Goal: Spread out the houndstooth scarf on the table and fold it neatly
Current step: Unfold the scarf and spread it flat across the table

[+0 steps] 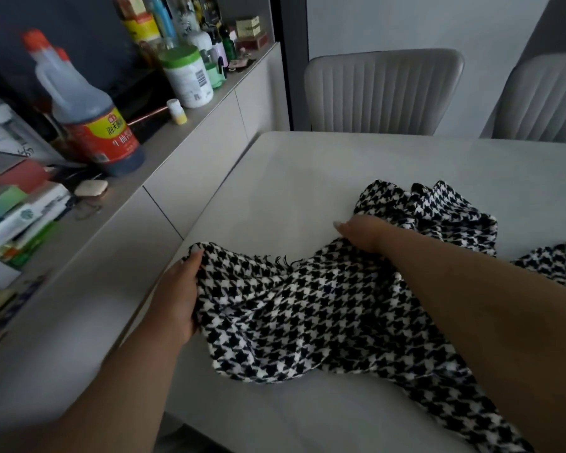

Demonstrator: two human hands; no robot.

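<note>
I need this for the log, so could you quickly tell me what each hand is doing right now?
Left hand: closed on the fringed end of the houndstooth scarf.
Right hand: gripping the same scarf further along, thumb out.

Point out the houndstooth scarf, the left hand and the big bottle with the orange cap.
houndstooth scarf (307,308): head view, on the flat middle of the cloth.
left hand (180,292): head view, on the back of the hand.
big bottle (89,125): head view, on its body above the label.
</note>
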